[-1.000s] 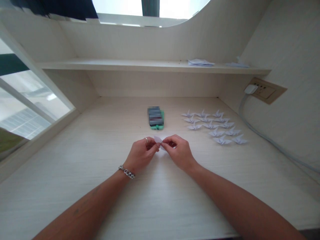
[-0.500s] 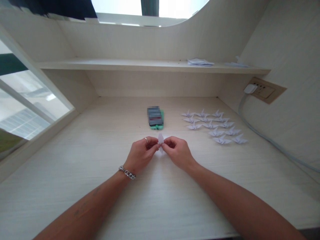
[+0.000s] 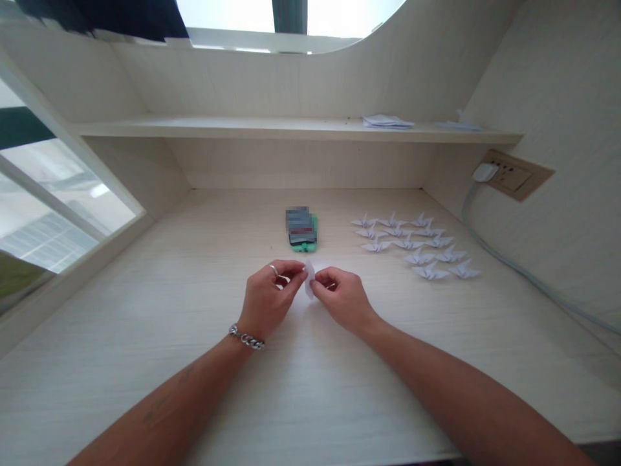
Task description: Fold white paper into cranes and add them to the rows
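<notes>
Pale wood grain runs over the bench (image 3: 204, 259) and up to a shelf (image 3: 218, 126) across its back, where white sheets (image 3: 387, 122) lie toward the right. From where I stand, I see the person's two bare hands meeting near the middle of the bench around a small folded paper (image 3: 309, 286). The left hand (image 3: 266, 298), with a ring (image 3: 274, 269) on one finger and a chain bracelet (image 3: 246, 338) at the wrist, has its grip pinching the paper's left side. The right hand (image 3: 348, 299) pinches the opposite side, thumb against it, its grip pressed together too. Just beyond sits a green-edged object (image 3: 305, 247), its top blurred out. Off to the right, white paper cranes (image 3: 409, 243) stand grouped in rows, near a grey cable (image 3: 524, 275) that drops from a white plug (image 3: 485, 172) in the wall socket (image 3: 521, 181).
</notes>
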Action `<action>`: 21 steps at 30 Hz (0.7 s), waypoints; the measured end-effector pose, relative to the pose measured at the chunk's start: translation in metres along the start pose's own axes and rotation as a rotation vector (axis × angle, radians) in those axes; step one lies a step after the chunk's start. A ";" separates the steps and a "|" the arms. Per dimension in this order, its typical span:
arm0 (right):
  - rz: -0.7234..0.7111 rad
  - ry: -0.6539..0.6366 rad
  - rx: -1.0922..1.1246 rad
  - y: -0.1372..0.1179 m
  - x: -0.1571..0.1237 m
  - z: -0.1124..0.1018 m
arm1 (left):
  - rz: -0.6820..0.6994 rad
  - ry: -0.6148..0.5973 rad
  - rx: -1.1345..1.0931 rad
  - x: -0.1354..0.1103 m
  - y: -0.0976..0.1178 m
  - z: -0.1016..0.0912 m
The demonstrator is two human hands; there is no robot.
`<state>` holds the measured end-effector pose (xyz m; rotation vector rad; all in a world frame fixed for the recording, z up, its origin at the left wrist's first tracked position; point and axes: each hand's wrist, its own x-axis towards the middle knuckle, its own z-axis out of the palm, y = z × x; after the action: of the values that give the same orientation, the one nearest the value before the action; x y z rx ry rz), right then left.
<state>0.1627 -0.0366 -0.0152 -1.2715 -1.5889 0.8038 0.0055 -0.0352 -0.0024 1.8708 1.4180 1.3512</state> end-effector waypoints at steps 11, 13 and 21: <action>-0.037 0.002 -0.037 0.004 -0.001 0.002 | -0.006 -0.035 0.027 0.002 0.000 0.000; -0.045 0.003 -0.046 0.003 -0.001 0.001 | -0.019 -0.042 0.020 0.002 0.000 0.000; -0.056 -0.015 -0.055 0.004 -0.001 0.001 | -0.016 -0.046 0.022 0.001 0.000 -0.001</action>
<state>0.1629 -0.0363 -0.0195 -1.2570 -1.6613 0.7406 0.0049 -0.0340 -0.0017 1.8881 1.4270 1.2818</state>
